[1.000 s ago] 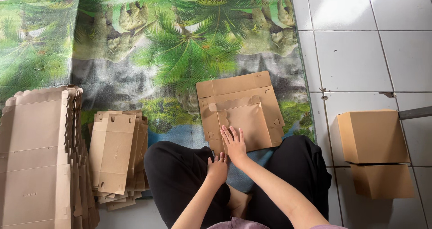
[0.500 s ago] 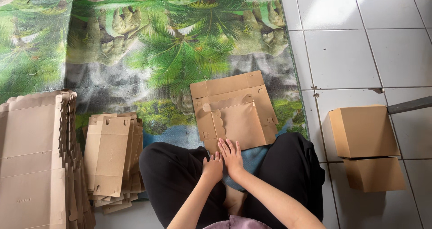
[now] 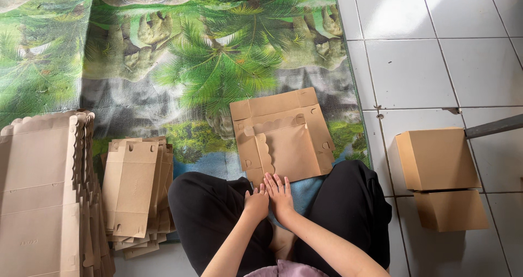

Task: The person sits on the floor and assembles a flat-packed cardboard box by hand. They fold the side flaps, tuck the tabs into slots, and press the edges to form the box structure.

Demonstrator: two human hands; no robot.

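A flat brown cardboard box blank point(image 3: 283, 135) with a scalloped flap lies on the palm-print mat point(image 3: 218, 64) in front of my crossed legs in black trousers point(image 3: 218, 211). My right hand point(image 3: 280, 192) lies flat with fingers spread, its fingertips at the blank's near edge. My left hand point(image 3: 256, 202) rests right beside it on the left, fingers curled, with nothing seen in it. Both hands touch each other over a blue patch of mat between my knees.
A tall stack of flat blanks point(image 3: 43, 195) stands at the left and a smaller stack point(image 3: 133, 190) next to my left knee. Two folded cardboard boxes point(image 3: 438, 160) point(image 3: 452, 210) sit on the white tiled floor point(image 3: 436, 64) at the right. A dark bar point(image 3: 493, 127) pokes in from the right edge.
My right hand has slid back from the middle of the blank to its near edge. My left hand stayed beside it. The view shifted a little.
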